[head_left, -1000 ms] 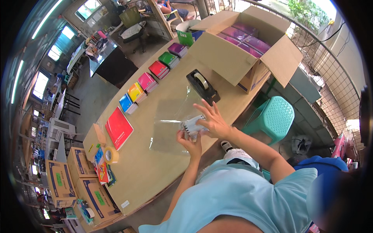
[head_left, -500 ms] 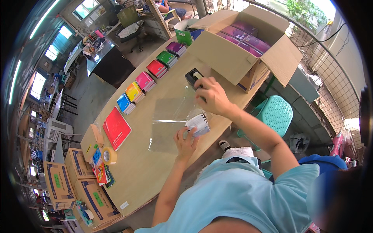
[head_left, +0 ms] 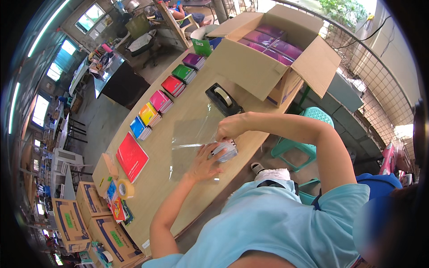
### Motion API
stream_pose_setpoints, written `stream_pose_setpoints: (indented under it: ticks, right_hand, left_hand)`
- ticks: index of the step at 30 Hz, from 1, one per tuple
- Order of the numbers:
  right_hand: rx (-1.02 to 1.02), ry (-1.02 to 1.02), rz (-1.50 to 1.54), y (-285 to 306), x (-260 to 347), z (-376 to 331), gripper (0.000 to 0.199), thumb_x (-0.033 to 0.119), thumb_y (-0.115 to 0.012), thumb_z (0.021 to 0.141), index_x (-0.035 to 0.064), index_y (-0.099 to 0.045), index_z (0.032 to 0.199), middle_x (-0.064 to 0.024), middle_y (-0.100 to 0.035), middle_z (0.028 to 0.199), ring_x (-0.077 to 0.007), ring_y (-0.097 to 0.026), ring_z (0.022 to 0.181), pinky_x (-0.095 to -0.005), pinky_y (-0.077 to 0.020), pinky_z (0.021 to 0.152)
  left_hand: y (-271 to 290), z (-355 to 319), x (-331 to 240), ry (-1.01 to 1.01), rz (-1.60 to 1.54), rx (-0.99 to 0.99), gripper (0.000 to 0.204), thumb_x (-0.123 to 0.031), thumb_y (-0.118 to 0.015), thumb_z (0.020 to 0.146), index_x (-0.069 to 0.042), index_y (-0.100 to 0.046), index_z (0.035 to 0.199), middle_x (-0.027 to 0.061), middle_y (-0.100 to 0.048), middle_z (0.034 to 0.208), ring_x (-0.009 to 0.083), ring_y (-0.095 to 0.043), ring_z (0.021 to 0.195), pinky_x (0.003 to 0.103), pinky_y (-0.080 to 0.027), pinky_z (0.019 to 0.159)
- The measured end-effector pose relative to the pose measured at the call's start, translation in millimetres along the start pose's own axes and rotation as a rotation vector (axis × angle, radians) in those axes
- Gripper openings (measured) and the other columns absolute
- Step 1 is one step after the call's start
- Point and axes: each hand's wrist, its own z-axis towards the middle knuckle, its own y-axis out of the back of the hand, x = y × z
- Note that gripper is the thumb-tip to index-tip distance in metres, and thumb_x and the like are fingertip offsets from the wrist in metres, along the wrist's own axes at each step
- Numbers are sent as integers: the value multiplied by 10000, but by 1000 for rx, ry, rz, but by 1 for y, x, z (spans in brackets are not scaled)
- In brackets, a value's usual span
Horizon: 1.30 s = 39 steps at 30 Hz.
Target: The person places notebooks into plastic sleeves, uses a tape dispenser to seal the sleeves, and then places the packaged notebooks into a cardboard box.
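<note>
From the head camera, the left hand (head_left: pixel 203 161) and right hand (head_left: pixel 230 127) both curl their fingers around a small pack (head_left: pixel 225 149) over clear plastic (head_left: pixel 192 134) on a long wooden table (head_left: pixel 152 187). Colourful notebooks (head_left: pixel 154 107), a tape holder (head_left: pixel 223 99) and a big cardboard box (head_left: pixel 268 53) sit there too. A grey floor (head_left: pixel 96 125) lies beside it.

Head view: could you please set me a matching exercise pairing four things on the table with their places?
Things:
1. black tape dispenser
2. red notebook
3. open cardboard box
4. small grey-and-white pack

Places:
A. lying flat near the table's left end, beside a tan tape roll
B. between the left hand and right hand, on a clear plastic sheet
C. at the far right end of the table, holding purple books
D. standing just in front of the box, above the plastic sheet

Pairs: 1-D, 2-A, 3-C, 4-B
</note>
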Motion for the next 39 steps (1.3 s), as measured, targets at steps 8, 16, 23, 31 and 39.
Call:
stream_pose_setpoints:
  ticks: [8, 16, 23, 31, 39]
  right_hand:
    - [62, 56, 201, -3, 5, 24, 209, 81, -675, 736, 99, -691, 944, -109, -639, 765, -310, -618, 707, -432, -471, 618]
    - [-277, -36, 42, -33, 16, 36, 54, 118, -720, 661, 147, -712, 706, -43, -555, 1125, -278, -616, 952, -413, -505, 674]
    - [-587, -301, 665, -84, 7, 14, 612, 91, -782, 758, 89, -514, 1308, -145, -373, 1468, -324, -485, 1286, -410, -523, 972]
    - [-624, -350, 612, -90, 2, 7, 961, 163, -822, 753, 124, -244, 1520, -137, -313, 1531, -331, -448, 1327, -420, -525, 1004]
    - [-752, -340, 837, -103, 0, 9, 956, 112, -783, 800, 121, -183, 1545, -138, -319, 1520, -294, -431, 1342, -408, -495, 1024]
  left_hand:
    - [2, 5, 11, 23, 3, 196, 850, -528, -783, 678, -419, -439, 1448, 173, -283, 1534, 428, -373, 1346, 559, -327, 1099]
    - [-12, -2, 18, 49, -81, 159, 802, -542, -771, 704, -384, -481, 1436, 223, -258, 1522, 438, -383, 1312, 542, -389, 1044]
    - [-28, 6, -2, 116, -72, -40, 688, -471, -819, 680, -275, -617, 1309, 208, -275, 1512, 420, -376, 1334, 521, -364, 1071]
    - [1, 15, -43, 471, -257, -681, 406, -422, -780, 792, -139, -727, 1078, 212, -343, 1466, 370, -279, 1397, 536, -287, 1103]
    - [-60, 17, -26, 548, -373, -694, 251, -272, -820, 773, -85, -710, 898, 195, -405, 1395, 358, -414, 1282, 445, -399, 1003]
